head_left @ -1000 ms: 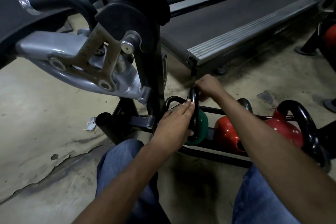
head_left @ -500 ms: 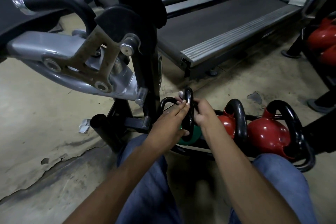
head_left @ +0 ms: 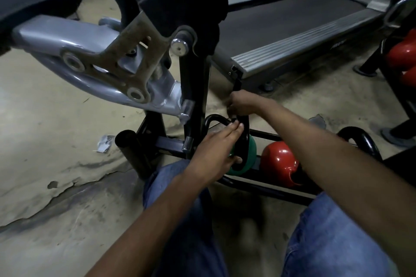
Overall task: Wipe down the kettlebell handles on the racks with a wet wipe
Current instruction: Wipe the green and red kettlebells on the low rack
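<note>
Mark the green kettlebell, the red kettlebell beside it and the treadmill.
green kettlebell [head_left: 251, 149], head view, on its green body right of the handle.
red kettlebell [head_left: 279, 164], head view, middle of its round body.
treadmill [head_left: 292, 46], head view, on its ribbed end rail.

dim indoor | glare on chrome | wide-angle edge warp | soft blur
</note>
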A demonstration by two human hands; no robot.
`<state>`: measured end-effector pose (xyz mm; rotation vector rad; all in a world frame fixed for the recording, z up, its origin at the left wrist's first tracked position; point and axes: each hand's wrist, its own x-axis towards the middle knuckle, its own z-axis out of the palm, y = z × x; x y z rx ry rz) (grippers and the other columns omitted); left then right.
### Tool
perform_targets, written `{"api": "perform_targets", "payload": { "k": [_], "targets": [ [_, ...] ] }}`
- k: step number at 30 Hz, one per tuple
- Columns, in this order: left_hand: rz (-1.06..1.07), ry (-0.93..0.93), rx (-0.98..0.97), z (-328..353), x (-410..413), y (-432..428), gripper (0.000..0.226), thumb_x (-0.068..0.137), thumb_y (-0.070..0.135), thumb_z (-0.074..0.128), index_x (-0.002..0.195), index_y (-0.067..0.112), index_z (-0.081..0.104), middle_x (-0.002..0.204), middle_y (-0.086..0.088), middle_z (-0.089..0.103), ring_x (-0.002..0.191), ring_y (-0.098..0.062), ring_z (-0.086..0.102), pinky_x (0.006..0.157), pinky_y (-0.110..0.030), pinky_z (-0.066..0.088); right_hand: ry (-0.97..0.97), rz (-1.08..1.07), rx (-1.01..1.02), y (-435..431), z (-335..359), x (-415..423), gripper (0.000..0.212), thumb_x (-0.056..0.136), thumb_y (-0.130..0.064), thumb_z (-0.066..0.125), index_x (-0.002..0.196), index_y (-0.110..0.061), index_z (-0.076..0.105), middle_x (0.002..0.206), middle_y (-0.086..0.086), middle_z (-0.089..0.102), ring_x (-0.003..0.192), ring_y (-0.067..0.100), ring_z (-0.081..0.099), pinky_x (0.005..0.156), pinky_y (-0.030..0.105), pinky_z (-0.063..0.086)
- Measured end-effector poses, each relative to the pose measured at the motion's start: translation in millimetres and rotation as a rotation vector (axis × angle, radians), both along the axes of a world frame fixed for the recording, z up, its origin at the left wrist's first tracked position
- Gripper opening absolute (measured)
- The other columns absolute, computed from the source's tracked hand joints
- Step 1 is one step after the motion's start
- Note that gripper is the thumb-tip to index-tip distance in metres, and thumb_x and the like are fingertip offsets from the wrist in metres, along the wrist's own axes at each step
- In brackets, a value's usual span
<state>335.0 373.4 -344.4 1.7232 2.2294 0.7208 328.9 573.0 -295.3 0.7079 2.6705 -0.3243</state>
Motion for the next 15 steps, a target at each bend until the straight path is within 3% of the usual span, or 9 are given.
{"api": "perform_targets", "payload": {
  "k": [2, 4, 7, 8, 10, 13, 15],
  "targets": [
    [-0.003, 0.038, -0.006, 0.8, 0.1, -0.2, 0.092, 0.092, 0.032, 0.075, 0.165, 0.026, 0.019, 0.172, 0.009, 0.018, 0.154, -0.012, 0.023, 0.125, -0.032, 0.022, -0.209, 0.264, 0.184, -12.9, 14.8, -7.6, 0.015, 0.094, -0.016, 0.065, 0.088, -0.005, 0.073, 0.097, 0.016, 0.074, 0.086, 0.031, 0.067, 0.073, 0.034, 0.05],
    [-0.008, 0.057, -0.006, 0.7, -0.1, 0.0, 0.093, 0.091, 0.033, 0.075, 0.165, 0.025, 0.02, 0.171, 0.008, 0.019, 0.152, -0.013, 0.025, 0.125, -0.035, 0.024, -0.273, 0.337, 0.242, -19.4, 21.9, -10.0, 0.022, 0.09, -0.013, 0.066, 0.068, -0.013, 0.06, 0.077, 0.008, 0.067, 0.074, 0.028, 0.063, 0.064, 0.034, 0.05],
    [-0.001, 0.052, -0.007, 0.8, -0.1, -0.5, 0.092, 0.092, 0.033, 0.075, 0.165, 0.025, 0.019, 0.171, 0.009, 0.019, 0.152, -0.014, 0.027, 0.125, -0.035, 0.023, -0.221, 0.322, 0.283, -18.8, 25.2, -9.8, 0.017, 0.093, -0.013, 0.064, 0.076, -0.012, 0.062, 0.084, 0.01, 0.067, 0.081, 0.03, 0.066, 0.067, 0.034, 0.051],
    [0.003, 0.044, -0.007, 0.7, 0.1, -1.0, 0.092, 0.092, 0.034, 0.074, 0.165, 0.026, 0.019, 0.171, 0.009, 0.019, 0.152, -0.014, 0.026, 0.125, -0.034, 0.022, -0.166, 0.29, 0.288, -15.4, 24.5, -9.0, 0.011, 0.094, -0.013, 0.062, 0.087, -0.008, 0.067, 0.094, 0.014, 0.07, 0.089, 0.034, 0.068, 0.071, 0.036, 0.054],
    [0.004, 0.033, 0.004, 0.3, 0.0, -1.5, 0.091, 0.092, 0.033, 0.075, 0.165, 0.026, 0.02, 0.172, 0.01, 0.018, 0.154, -0.013, 0.025, 0.126, -0.033, 0.022, -0.04, 0.141, 0.257, -2.2, 17.1, -3.5, 0.02, 0.096, -0.016, 0.061, 0.105, -0.001, 0.071, 0.108, 0.022, 0.072, 0.103, 0.039, 0.07, 0.082, 0.041, 0.055],
    [-0.006, 0.009, -0.001, 1.0, -0.1, -1.8, 0.092, 0.092, 0.033, 0.075, 0.165, 0.027, 0.02, 0.172, 0.013, 0.013, 0.154, -0.009, 0.021, 0.126, -0.033, 0.021, 0.346, -0.193, 0.131, 14.2, -2.6, 23.4, 0.021, 0.091, -0.018, 0.065, 0.091, 0.0, 0.075, 0.091, 0.023, 0.074, 0.09, 0.038, 0.072, 0.074, 0.037, 0.053],
    [-0.006, -0.01, -0.01, 2.7, 0.2, -2.2, 0.092, 0.092, 0.031, 0.075, 0.165, 0.027, 0.019, 0.172, 0.014, 0.012, 0.154, -0.008, 0.019, 0.126, -0.032, 0.019, 0.644, -0.524, -0.124, 10.9, -25.9, 47.2, 0.022, 0.09, -0.012, 0.062, 0.075, -0.002, 0.074, 0.074, 0.017, 0.072, 0.073, 0.034, 0.072, 0.069, 0.038, 0.058]
  ]
}}
